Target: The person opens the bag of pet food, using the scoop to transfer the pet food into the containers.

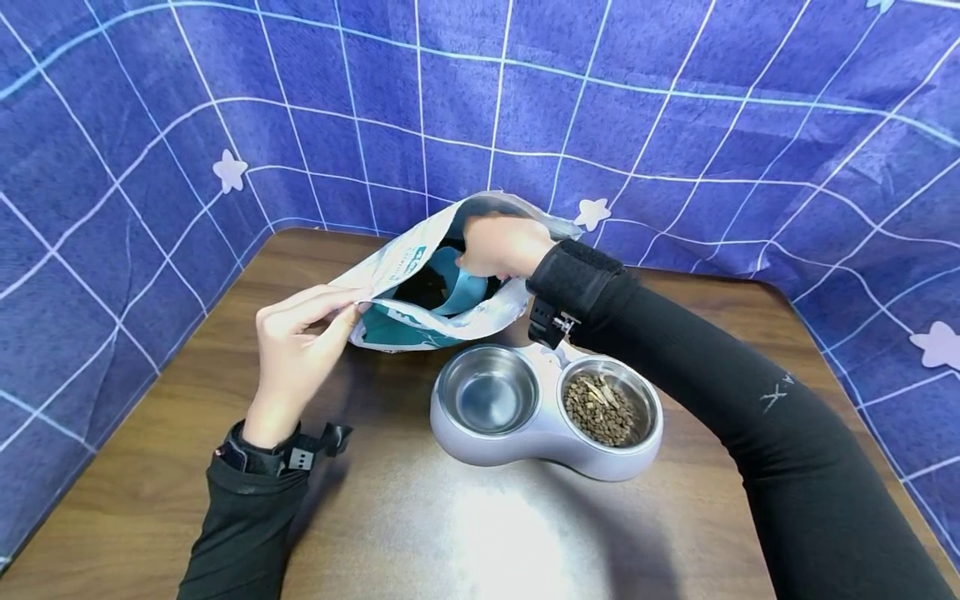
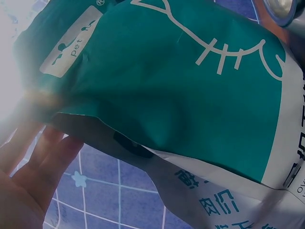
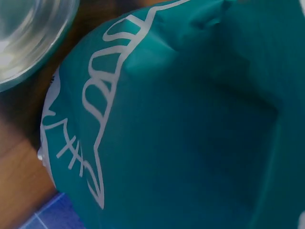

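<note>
**Both hands at the mouth of the food bag**

Head view: a teal-and-white pet food bag [image 1: 420, 287] lies on the brown counter [image 1: 420, 517], just behind a double feeding bowl [image 1: 546, 412]. The bag's long axis runs away from the person toward the blue checked backdrop [image 1: 675, 108], and its open mouth tilts up and toward the camera. The left hand [image 1: 296, 350] pinches the near-left edge of the mouth between thumb and fingertips, pulling it outward. The right hand [image 1: 501, 243] reaches into the opening from the right, its fingers curled round a light blue scoop [image 1: 450, 283] that points down into the dark inside of the bag. The right hand is thus the one at the contents; the left only holds the rim. Of the two steel cups, the left one [image 1: 487, 390] shows bare metal and the right one [image 1: 600, 408] holds brown kibble; both sit near the bag's mouth, on the person's side of it.

Left wrist view: the bag's teal face [image 2: 181, 86] fills the frame, with fingers [image 2: 52, 162] against its lower edge.

Right wrist view: only teal bag surface [image 3: 190, 119] and a bowl rim [image 3: 33, 43] show; the hand itself is hidden.
</note>
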A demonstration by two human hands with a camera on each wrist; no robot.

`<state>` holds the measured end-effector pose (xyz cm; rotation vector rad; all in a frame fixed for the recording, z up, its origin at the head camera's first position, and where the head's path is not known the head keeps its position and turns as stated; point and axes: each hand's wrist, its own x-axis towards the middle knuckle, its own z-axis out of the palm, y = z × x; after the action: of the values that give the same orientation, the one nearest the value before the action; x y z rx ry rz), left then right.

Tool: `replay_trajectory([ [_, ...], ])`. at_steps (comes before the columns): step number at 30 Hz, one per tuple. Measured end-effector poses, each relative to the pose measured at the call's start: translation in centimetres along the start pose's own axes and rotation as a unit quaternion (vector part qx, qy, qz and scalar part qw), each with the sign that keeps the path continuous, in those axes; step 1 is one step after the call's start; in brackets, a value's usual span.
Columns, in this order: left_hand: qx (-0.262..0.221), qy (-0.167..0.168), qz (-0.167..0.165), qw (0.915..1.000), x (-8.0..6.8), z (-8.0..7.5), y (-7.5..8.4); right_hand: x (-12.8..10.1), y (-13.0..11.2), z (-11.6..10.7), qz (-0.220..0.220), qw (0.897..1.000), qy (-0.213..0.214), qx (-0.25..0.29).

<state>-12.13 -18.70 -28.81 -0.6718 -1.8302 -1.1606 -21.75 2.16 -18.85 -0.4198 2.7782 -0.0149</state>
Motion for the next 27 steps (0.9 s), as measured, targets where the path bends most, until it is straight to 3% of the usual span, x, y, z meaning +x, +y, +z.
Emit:
replay_trajectory([
  [10, -0.007, 0.008, -0.017, 0.9998, -0.4, 0.02, 0.11, 0.53, -0.01, 0.39, -0.008, 0.998, -0.032, 0.055],
  [13, -0.008, 0.002, -0.014, 0.9999, -0.4, -0.01, 0.11, 0.62, 0.12, 0.53, -0.012, 0.997, -0.027, 0.065],
  [20, -0.007, 0.0, -0.008, 0.9999, -0.23, -0.08, 0.11, 0.54, 0.52, 0.6, -0.07, 0.991, 0.006, 0.115],
  [27, -0.006, -0.002, -0.009, 0.9999, -0.18, -0.17, 0.14, 0.36, 0.54, 0.46, -0.063, 0.991, 0.0, 0.122],
])
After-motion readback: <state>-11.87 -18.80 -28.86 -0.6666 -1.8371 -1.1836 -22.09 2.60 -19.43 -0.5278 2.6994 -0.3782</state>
